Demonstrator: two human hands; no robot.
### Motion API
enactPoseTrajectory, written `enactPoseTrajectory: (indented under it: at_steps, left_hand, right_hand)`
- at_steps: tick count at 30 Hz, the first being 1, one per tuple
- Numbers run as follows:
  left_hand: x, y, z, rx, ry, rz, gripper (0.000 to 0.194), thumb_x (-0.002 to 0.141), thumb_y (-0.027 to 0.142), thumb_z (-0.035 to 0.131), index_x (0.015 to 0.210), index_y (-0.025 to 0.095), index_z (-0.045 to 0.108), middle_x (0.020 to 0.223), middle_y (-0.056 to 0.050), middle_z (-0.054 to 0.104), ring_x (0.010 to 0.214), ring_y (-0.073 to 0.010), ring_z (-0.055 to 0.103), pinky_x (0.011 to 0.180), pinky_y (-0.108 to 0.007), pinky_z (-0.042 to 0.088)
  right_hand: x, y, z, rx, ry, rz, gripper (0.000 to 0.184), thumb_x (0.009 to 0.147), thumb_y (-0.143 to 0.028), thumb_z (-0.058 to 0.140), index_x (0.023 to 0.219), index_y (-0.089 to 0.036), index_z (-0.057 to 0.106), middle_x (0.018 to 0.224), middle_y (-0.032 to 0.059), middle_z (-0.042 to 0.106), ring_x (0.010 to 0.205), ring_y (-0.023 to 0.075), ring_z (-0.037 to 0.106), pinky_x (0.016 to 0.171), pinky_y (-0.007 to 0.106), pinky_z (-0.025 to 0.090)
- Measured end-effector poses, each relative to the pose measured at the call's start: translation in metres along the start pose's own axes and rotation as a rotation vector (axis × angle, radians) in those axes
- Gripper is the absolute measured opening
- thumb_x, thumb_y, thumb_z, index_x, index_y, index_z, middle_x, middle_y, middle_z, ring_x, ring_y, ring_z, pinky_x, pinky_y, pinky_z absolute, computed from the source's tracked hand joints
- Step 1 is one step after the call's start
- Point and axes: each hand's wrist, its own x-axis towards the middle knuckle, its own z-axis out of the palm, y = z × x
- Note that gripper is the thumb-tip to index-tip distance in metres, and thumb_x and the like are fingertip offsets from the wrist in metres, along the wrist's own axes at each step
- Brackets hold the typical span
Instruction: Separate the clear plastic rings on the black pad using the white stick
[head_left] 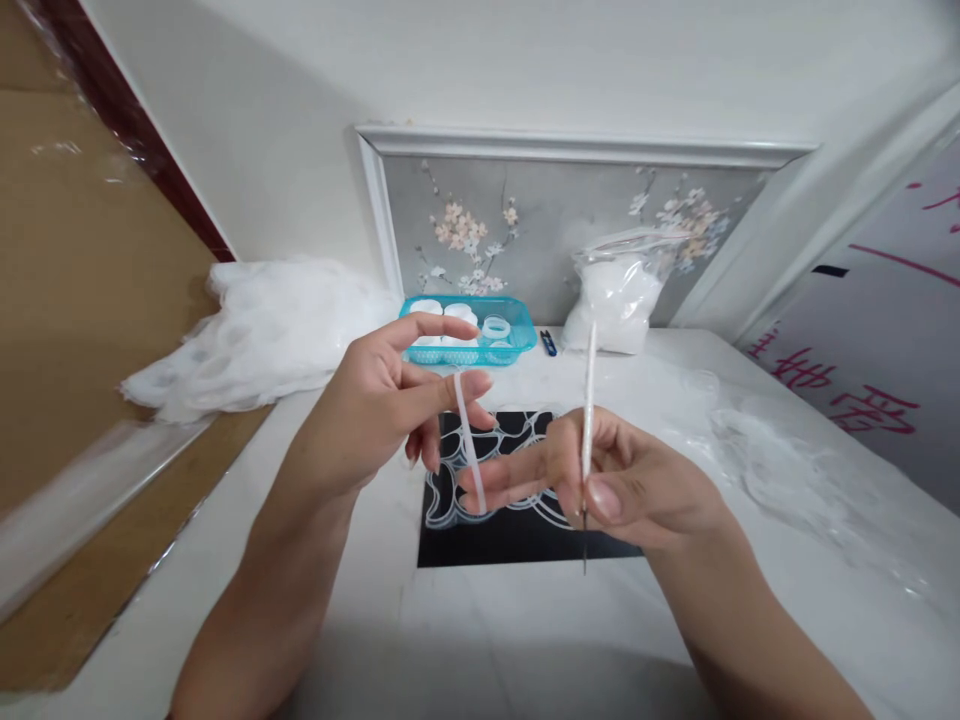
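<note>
A narrow white band (471,445), seen edge-on, is pinched at its upper end by the thumb of my left hand (405,400), whose index finger is raised. Its lower end rests against the outstretched fingertips of my right hand (622,480). Between its thumb and index finger, my right hand grips a slim tool with a pearly white handle (589,410), pointing upward, and a thin metal tip pointing down. Whether the band is a closed ring, I cannot tell. Below both hands lies a black sheet (480,548) with white curved outlines, partly covered by my fingers.
A teal basket (517,345) holds several white ring-shaped pieces. Beside it are small dark-blue snips (548,343) and a clear zip bag (615,310) of white material. White netting (285,330) is heaped left near cardboard (90,250); clear plastic (772,450) lies right.
</note>
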Motion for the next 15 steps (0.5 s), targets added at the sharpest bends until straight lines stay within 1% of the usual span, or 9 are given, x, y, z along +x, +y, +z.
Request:
enactPoseTrajectory:
  at_steps: [3,5,7,8,9,11,13,15]
  left_hand:
    - [0.000,0.001,0.000,0.006,-0.003,0.006,0.048,0.078,0.036,0.074,0.119,0.021,0.053,0.064,0.002,0.069,0.033,-0.0075,0.052,0.034,-0.015,0.037]
    - [0.000,0.002,0.000,0.021,0.004,0.002,0.049,0.078,0.036,0.073,0.120,0.020,0.053,0.064,0.002,0.068,0.033,-0.0077,0.051,0.034,-0.016,0.037]
    - [0.001,0.002,0.000,0.037,0.012,0.002,0.052,0.078,0.037,0.073,0.122,0.020,0.053,0.064,0.002,0.068,0.033,-0.0080,0.051,0.035,-0.016,0.037]
    - [0.001,0.001,0.000,0.052,0.016,0.000,0.053,0.078,0.037,0.073,0.123,0.019,0.053,0.064,0.001,0.068,0.033,-0.0082,0.051,0.035,-0.017,0.037]
    - [0.002,0.001,0.000,0.074,0.014,0.000,0.053,0.077,0.037,0.072,0.123,0.019,0.053,0.064,0.001,0.068,0.034,-0.0084,0.052,0.035,-0.017,0.037]
    - [0.002,0.000,-0.001,0.144,-0.025,-0.015,0.052,0.078,0.037,0.070,0.124,0.019,0.055,0.062,0.002,0.067,0.036,-0.0086,0.052,0.037,-0.017,0.039]
    - [0.001,0.001,-0.002,0.220,-0.103,-0.032,0.051,0.077,0.038,0.069,0.123,0.020,0.057,0.059,0.003,0.065,0.038,-0.0084,0.052,0.039,-0.017,0.039]
    - [-0.003,0.003,-0.001,0.250,-0.166,-0.012,0.051,0.077,0.039,0.070,0.124,0.023,0.057,0.057,0.004,0.064,0.038,-0.0077,0.050,0.040,-0.016,0.038]
  right_hand:
    - [0.000,-0.002,0.000,0.004,0.001,-0.006,0.024,0.074,-0.041,0.078,0.068,-0.021,0.065,0.094,0.0081,0.073,0.106,0.0255,0.065,0.100,0.046,0.045]
    - [0.000,-0.002,-0.001,0.003,0.001,0.001,0.026,0.074,-0.041,0.078,0.066,-0.021,0.063,0.094,0.0085,0.073,0.102,0.0249,0.067,0.093,0.044,0.049]
    - [0.000,-0.002,-0.004,-0.003,0.022,0.030,0.031,0.073,-0.044,0.079,0.065,-0.021,0.059,0.095,0.0092,0.073,0.099,0.0250,0.068,0.078,0.036,0.054]
    - [0.000,-0.001,-0.005,-0.006,0.034,0.049,0.034,0.071,-0.046,0.079,0.065,-0.020,0.058,0.097,0.0097,0.073,0.099,0.0252,0.068,0.068,0.031,0.054]
    - [-0.001,-0.001,-0.006,-0.009,0.045,0.069,0.037,0.070,-0.048,0.080,0.064,-0.020,0.056,0.099,0.0101,0.072,0.099,0.0252,0.068,0.058,0.024,0.051]
    - [-0.003,-0.002,-0.009,0.003,0.061,0.089,0.042,0.068,-0.050,0.080,0.064,-0.018,0.053,0.104,0.0095,0.071,0.099,0.0239,0.068,0.041,0.013,0.037]
    - [-0.006,-0.005,-0.013,0.039,0.077,0.052,0.041,0.071,-0.050,0.078,0.066,-0.018,0.052,0.106,0.0061,0.071,0.098,0.0211,0.069,0.034,0.009,0.022]
    - [-0.009,-0.010,-0.017,0.040,0.133,-0.024,0.038,0.075,-0.050,0.075,0.070,-0.019,0.053,0.107,0.0025,0.070,0.098,0.0192,0.069,0.032,0.009,0.014]
